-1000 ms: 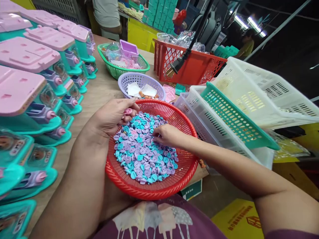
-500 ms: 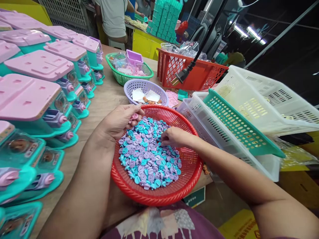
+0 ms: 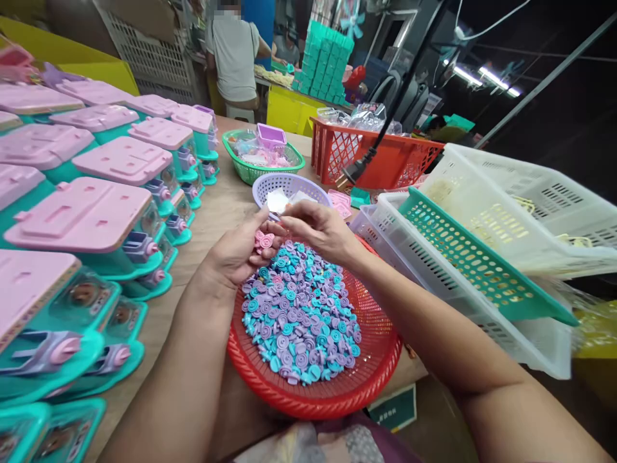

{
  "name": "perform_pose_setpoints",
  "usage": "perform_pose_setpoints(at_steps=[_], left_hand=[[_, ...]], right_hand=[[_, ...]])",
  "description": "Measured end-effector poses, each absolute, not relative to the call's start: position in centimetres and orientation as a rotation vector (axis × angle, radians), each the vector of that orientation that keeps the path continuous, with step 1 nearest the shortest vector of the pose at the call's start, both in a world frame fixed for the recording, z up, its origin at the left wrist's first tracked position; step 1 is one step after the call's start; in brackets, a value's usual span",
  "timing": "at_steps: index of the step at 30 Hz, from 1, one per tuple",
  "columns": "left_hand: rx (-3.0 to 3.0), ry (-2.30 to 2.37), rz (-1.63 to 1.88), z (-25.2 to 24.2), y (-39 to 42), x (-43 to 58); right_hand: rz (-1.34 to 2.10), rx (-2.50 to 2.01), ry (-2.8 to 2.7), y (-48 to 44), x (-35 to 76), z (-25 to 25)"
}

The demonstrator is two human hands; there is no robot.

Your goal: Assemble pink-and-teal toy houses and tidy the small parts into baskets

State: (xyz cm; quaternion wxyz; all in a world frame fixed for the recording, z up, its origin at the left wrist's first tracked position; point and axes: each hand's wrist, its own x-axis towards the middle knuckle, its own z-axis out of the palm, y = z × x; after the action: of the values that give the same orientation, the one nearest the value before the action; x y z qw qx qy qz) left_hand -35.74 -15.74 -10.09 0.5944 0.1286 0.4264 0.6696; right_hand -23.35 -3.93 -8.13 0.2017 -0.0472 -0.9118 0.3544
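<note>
My left hand (image 3: 231, 256) is cupped, palm up, over the left back part of a red woven basket (image 3: 313, 406). Its curled fingers hold several small pink swirl pieces (image 3: 265, 240). My right hand (image 3: 328, 233) is beside it above the basket's far side, thumb and fingers pinched close to the left fingertips. Whatever lies in that pinch is hidden. Purple and turquoise swirl pieces (image 3: 299, 315) fill the basket in a heap, with an odd pink one among them. The basket is at the table's near edge, in front of my body.
Rows of pink-topped turquoise toy units (image 3: 103, 215) line the left. Behind the red basket are a lilac basket (image 3: 263, 186) and a green basket (image 3: 250, 172). A red crate (image 3: 395, 157) is farther back, with a hanging plug (image 3: 354, 170). White crates (image 3: 544, 225) crowd the right. A person (image 3: 236, 58) sits beyond.
My right hand has risen out of the heap of pieces and moved left and away from me, up to my left hand. The pink pieces in my left palm now show more. The view has shifted slightly.
</note>
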Motion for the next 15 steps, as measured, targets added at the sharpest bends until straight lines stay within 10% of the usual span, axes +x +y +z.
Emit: perform_pose_setpoints(at_steps=[15], left_hand=[[0.159, 1.011, 1.692, -9.8, -15.7, -36.2]], right_hand=[[0.652, -0.114, -2.983, -3.6, -21.8, -10.0]])
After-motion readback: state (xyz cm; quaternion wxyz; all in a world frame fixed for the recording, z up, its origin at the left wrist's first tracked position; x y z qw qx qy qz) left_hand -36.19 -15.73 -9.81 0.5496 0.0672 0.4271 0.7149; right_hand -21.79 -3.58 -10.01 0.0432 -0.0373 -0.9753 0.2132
